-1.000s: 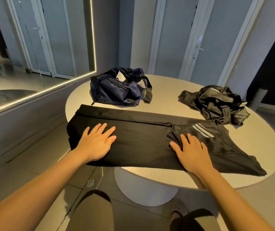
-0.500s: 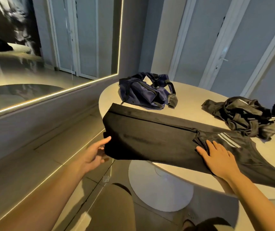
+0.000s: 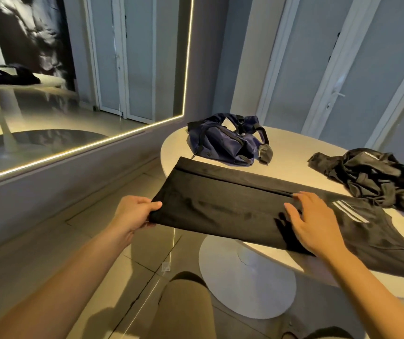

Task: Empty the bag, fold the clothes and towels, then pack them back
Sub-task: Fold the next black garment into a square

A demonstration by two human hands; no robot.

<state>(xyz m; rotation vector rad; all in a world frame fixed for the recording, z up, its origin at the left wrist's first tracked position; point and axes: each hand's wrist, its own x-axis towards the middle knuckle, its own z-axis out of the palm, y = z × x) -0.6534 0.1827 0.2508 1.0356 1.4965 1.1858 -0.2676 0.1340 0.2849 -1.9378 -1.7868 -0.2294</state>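
Left hand pinches the trousers' corner off the table; right hand presses flat, fingers spread.

Round white worktop: bare strip open between slumped navy fabric bag, far left, and crumpled black garment heap, far right. Near edge covered by long flat black trousers, overhanging left.

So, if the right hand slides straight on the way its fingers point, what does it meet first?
Probably the navy duffel bag, near its strap end. The right hand lies flat on the black trousers, fingers aimed across bare table toward it. Depth is uncertain.
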